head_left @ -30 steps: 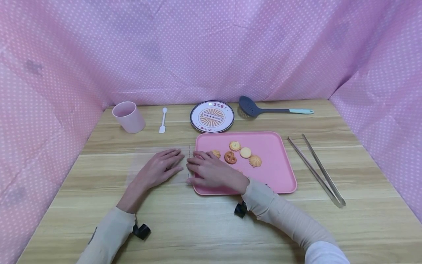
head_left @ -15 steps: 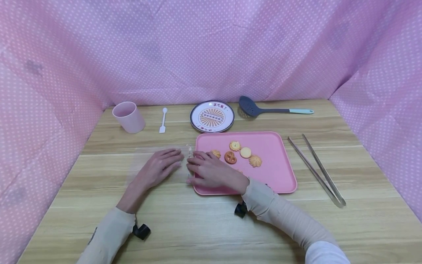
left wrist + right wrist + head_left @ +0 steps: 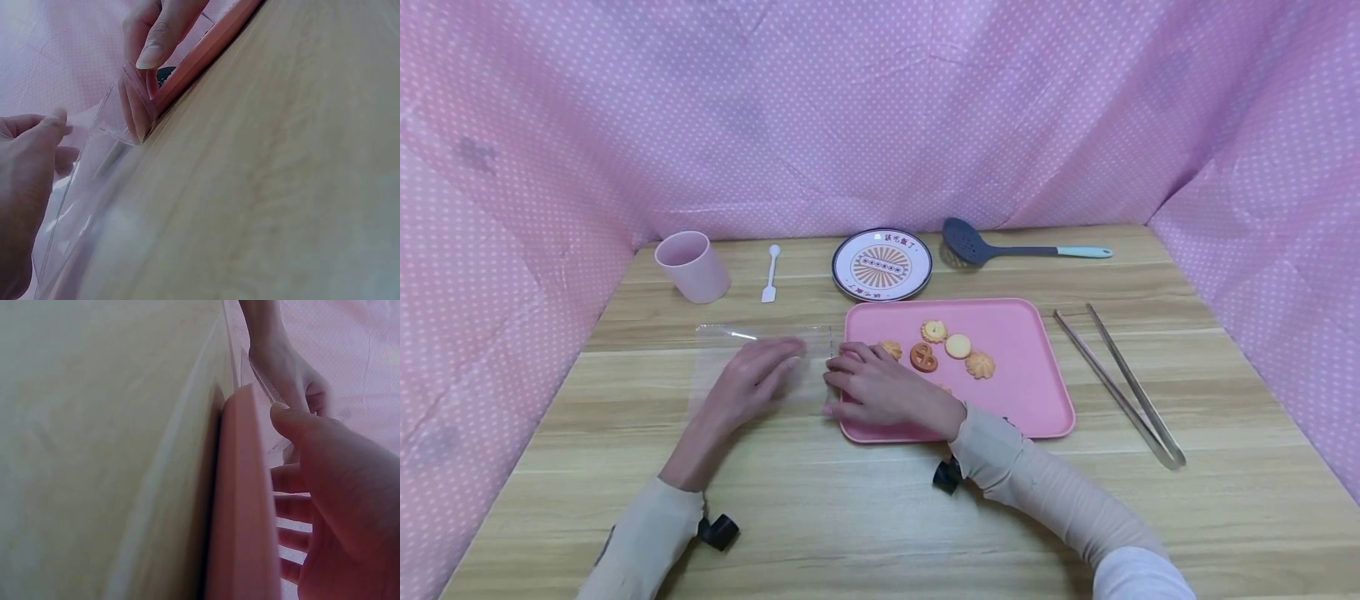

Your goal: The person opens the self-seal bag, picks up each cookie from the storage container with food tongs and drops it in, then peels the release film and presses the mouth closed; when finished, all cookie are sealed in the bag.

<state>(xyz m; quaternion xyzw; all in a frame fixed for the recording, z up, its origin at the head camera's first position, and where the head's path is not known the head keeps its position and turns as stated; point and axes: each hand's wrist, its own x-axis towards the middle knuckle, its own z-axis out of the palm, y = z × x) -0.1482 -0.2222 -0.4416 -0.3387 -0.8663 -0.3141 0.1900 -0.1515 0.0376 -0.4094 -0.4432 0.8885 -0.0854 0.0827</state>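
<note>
A clear plastic bag (image 3: 718,358) lies on the table left of the pink tray (image 3: 1037,412), its far edge catching the light. My left hand (image 3: 748,387), blurred, is over the bag with its fingers loosely bent. In the left wrist view that hand (image 3: 31,159) appears beside the film's edge; no grip on it shows. At the tray's left rim, my right hand (image 3: 880,387) pinches the bag's edge; its thumb and fingers have film (image 3: 134,100) between them in the left wrist view. Several cookies (image 3: 980,365) and a pretzel-shaped cookie (image 3: 923,357) sit on the tray; the right hand partly hides some.
Behind the tray stands a patterned plate (image 3: 882,265), with a slotted spoon (image 3: 970,243) to its right. Metal tongs (image 3: 1123,392) lie at the right. A pink cup (image 3: 694,268) and a small white spatula (image 3: 771,273) are at the back left.
My left hand has drawn back slightly to the left, its fingers bending more. The bag's far edge has risen and shines. The right hand stays in place.
</note>
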